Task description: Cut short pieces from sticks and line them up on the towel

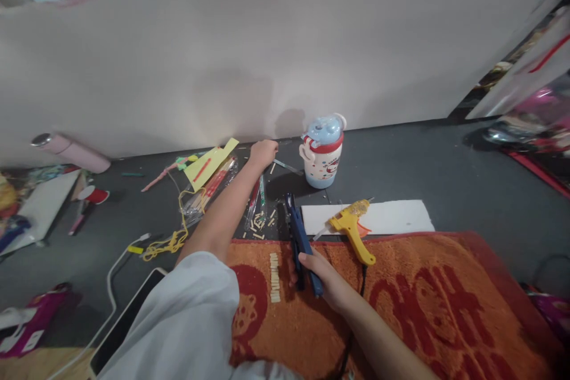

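Note:
My left hand (263, 153) reaches far forward to the base of the wall, its fingers closed; what they hold, if anything, is hidden. Just right of it lies a thin pale strip (288, 167). My right hand (323, 276) is wrapped round a dark blue hand tool with two long arms (303, 243), its far end pointing away from me. Left of the tool, a column of short pale wooden pieces (275, 278) lies on an orange towel (312, 332). More small sticks (258, 222) are scattered beyond the towel's edge.
A yellow glue gun (351, 222) rests across a white board (401, 217). Behind stands a blue-lidded cup (324, 154). Packaged sticks (216, 187), yellow string (171, 244), a white cable (111, 285) and a dark-screened device (129, 320) lie leftward. A pink bottle (73, 151) leans by the wall (267, 41).

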A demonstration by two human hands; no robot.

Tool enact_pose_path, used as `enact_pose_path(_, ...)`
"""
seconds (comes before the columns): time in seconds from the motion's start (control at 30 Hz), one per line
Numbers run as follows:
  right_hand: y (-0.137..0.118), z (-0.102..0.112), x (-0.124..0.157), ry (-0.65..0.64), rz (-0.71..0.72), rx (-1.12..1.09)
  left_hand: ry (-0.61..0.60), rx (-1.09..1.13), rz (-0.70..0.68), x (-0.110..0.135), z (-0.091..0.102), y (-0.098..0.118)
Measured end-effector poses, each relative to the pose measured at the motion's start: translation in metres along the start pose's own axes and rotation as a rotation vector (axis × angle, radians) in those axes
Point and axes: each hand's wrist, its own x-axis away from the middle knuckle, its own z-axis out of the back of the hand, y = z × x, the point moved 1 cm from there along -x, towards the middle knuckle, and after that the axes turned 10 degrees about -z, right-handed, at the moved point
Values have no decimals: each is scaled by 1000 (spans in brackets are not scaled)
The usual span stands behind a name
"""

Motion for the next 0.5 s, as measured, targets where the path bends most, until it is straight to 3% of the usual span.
enact_pose_path(0.17,-3,-2,1,11,-26,13,-56,-61,-34,1,6,10)
enact_pose_path(0.33,-9,-6,3,-9,-55,7,-61,-94,26,7,20,18)
enact_pose_path(0.43,-11,-7,4,-15,-41,27,-4,-99,40,27,36,28)
enact_pose_path(0.5,-12,-7,5,-13,-34,26,112,-77,54,50,49,35)
